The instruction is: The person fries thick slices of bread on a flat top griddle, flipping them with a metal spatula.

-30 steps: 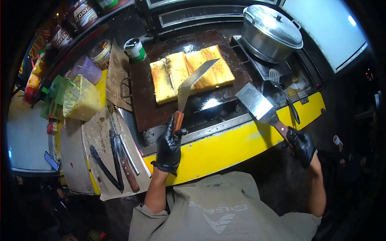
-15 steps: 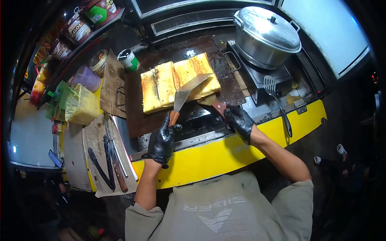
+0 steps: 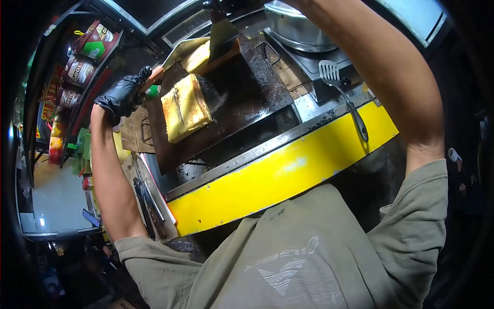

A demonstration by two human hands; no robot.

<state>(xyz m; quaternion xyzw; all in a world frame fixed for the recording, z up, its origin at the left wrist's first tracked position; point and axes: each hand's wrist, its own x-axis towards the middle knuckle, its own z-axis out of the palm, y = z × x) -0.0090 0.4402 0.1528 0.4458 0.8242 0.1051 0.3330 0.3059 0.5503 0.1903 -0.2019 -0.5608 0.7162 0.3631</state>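
On the dark griddle [image 3: 234, 110] lies a thick slab of toasted bread [image 3: 186, 109], yellow with browned patches. Beyond it, near the griddle's far left edge, a second bread slab [image 3: 198, 57] shows between two metal blades. My left hand [image 3: 125, 95], in a black glove, is closed around the wooden handle of one spatula [image 3: 156, 75], whose blade reaches along that far slab's left side. At the top edge, my right hand [image 3: 221, 4], also gloved and partly cut off, grips another spatula [image 3: 223, 35]. Its wide, shadowed blade points down on the slab's right side.
A large metal pot [image 3: 298, 28] sits on a stove at the back right. A slotted turner [image 3: 352, 105] lies across the counter's yellow front edge [image 3: 288, 167]. Tongs [image 3: 144, 203] lie at the left, below a shelf with several tubs [image 3: 80, 69].
The bread slabs have separated: one is now at the griddle's far edge, the other stays nearer. Both hands have moved forward with their spatulas, the left one also leftward.
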